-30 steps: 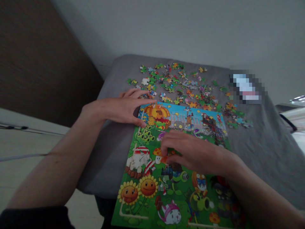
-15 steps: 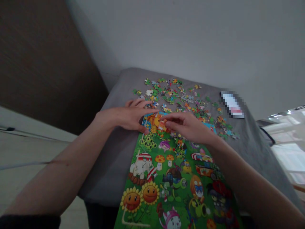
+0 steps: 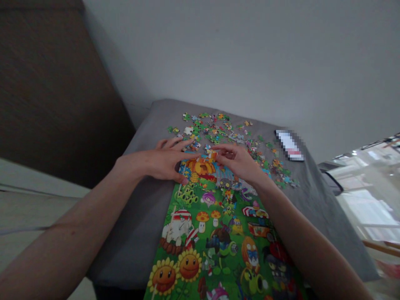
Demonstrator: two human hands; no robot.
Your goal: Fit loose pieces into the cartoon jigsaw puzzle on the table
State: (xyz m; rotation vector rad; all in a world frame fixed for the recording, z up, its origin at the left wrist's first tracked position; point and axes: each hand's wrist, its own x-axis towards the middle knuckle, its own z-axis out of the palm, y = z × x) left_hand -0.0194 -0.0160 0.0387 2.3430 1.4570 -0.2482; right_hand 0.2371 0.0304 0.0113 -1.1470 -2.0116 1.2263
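1. Grey cloth (image 3: 125,246) covers the counter on our left. If we lean on it or tug it, the cloth could wrinkle and carry the whole puzzle out of line.
2. Our left hand (image 3: 159,162) lies open, its fingers spread across the top left corner of the green jigsaw puzzle (image 3: 187,216). The puzzle sits on the cloth, and its near end runs out of view towards us. Pressing too hard or lifting carelessly here could disturb the joined pieces.
3. Our right hand (image 3: 234,162) is closed in a pinch on an orange puzzle piece (image 3: 211,155) at the puzzle's top edge, just beside the left fingertips. Our fingers hide part of it, and forcing a bad fit could lift its neighbours.
4. Loose puzzle pieces (image 3: 218,133) lie scattered on the cloth beyond that edge. A careless sweep of the wrist could push them around or over the far side.
5. Further right, a pixelated flat object (image 3: 289,145) is too blurred to name. Past it, a bright window (image 3: 368,204) leaves the pieces dim, so we could mistake similar colours.
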